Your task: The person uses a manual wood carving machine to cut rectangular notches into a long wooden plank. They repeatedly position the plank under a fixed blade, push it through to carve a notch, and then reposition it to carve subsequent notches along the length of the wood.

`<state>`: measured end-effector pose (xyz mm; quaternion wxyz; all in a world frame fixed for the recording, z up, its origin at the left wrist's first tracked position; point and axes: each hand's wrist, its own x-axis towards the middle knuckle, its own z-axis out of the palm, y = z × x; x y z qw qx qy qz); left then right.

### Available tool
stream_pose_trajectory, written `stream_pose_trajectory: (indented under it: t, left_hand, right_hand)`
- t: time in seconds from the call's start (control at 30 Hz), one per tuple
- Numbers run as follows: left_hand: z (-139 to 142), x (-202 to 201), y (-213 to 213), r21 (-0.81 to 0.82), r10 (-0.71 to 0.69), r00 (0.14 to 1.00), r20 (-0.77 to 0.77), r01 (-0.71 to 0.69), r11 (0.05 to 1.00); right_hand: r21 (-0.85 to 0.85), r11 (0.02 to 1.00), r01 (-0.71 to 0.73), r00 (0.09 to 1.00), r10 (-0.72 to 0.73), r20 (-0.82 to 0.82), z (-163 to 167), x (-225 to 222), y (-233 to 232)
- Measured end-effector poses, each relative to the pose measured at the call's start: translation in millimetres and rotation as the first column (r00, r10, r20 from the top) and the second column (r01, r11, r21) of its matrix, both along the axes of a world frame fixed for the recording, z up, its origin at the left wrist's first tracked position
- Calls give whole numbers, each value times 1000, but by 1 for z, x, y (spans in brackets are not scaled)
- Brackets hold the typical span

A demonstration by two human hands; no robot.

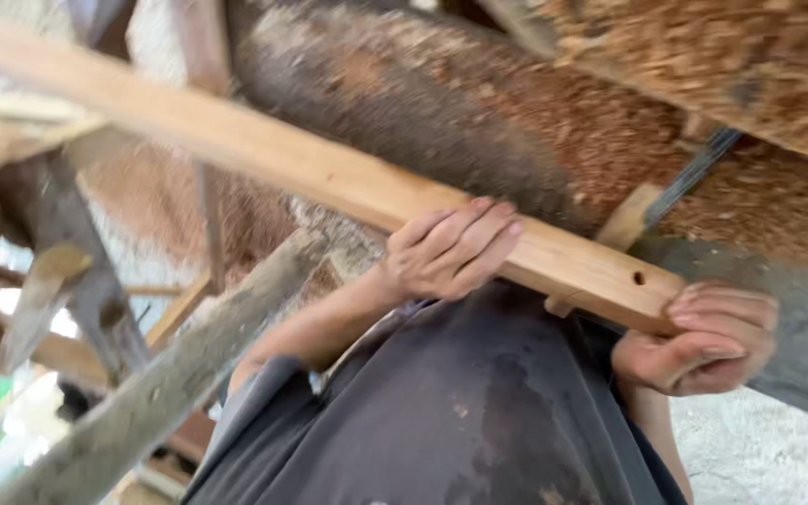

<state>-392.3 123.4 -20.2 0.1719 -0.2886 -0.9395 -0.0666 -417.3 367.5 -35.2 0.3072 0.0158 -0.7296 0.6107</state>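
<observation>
Head view, tilted and blurred: I see a long pale wooden plank [329,173] running from the upper left of the frame down to the lower right. My left hand [451,248] curls over its top edge, fingers wrapped down its face. My right hand [703,341] clasps the end just past a small drilled hole [639,278]. A grey beam [170,374] crosses the lower left, sawdust [610,122] heaped behind.

Pale tan plank [329,173] (one dark hole), dark grey shirt [460,421]
</observation>
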Motion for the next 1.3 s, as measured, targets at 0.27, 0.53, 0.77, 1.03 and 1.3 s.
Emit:
stream_pose_trajectory:
  t: [0.27,0.53,0.77,1.03,1.3]
  left_hand:
    - [13,-29,21,36,-13,966,257,4,999]
    - [19,-48,35,-25,5,942,335,3,1000]
    - [10,-62,31,-42,29,956,293,-17,999]
    - [8,-73,33,-40,36,951,308,-25,999]
    - [6,-80,36,-48,40,951,307,-27,999]
  right_hand:
    - [-245,969,3,986,38,161,-13,5,24]
    - [-342,939,34,942,85,326,-8,5,36]
    - [-337,941,38,930,90,356,-14,-13,34]
    - [-377,919,112,916,51,398,-15,-18,30]
    - [-370,911,180,895,4,446,-18,-19,34]
